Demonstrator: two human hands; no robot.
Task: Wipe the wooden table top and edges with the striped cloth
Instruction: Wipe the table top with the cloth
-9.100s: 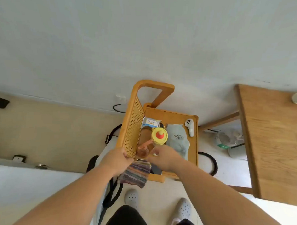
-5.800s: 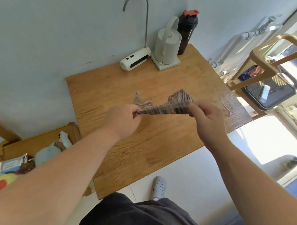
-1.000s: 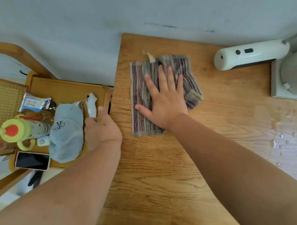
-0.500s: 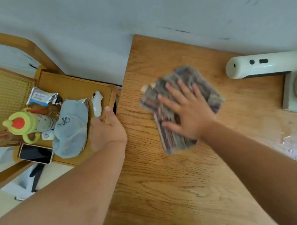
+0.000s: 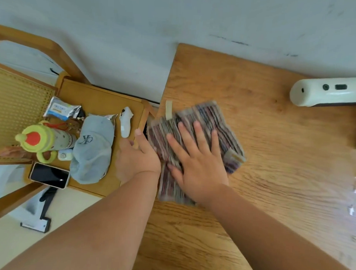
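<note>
I have my right hand (image 5: pixel 196 161) pressed flat on the striped cloth (image 5: pixel 195 147), fingers spread and straight, palm down, nothing pinched between them. The cloth lies spread on the wooden table (image 5: pixel 272 178) at its left edge, near the back corner by the wall (image 5: pixel 177 17). Most of it sits under and beyond my right palm: stripes show ahead of the fingertips, to the right of the hand, and in a strip below the wrist on the left. Its left border reaches the table's edge, maybe slightly over it, though the blur makes that hard to judge. A pale loop tag (image 5: pixel 168 112) sticks out at the cloth's far left corner.

My left hand (image 5: pixel 137 159) is just beside the cloth, at the gap between the table and the wooden tray (image 5: pixel 97 99) next to it. Its thumb points up along the tray's rim; the fingers curl down out of sight, so I cannot tell whether they are gripping anything.

On the tray lie a grey cap (image 5: pixel 92 150), a phone (image 5: pixel 49 175), a yellow-green bottle (image 5: pixel 45 140), a white controller (image 5: pixel 125 122) and a foil packet (image 5: pixel 61 110). A white dispenser (image 5: pixel 328 91) lies at the table's back right, well apart from the cloth, and water drops (image 5: pixel 354 193) glint near the right edge.
</note>
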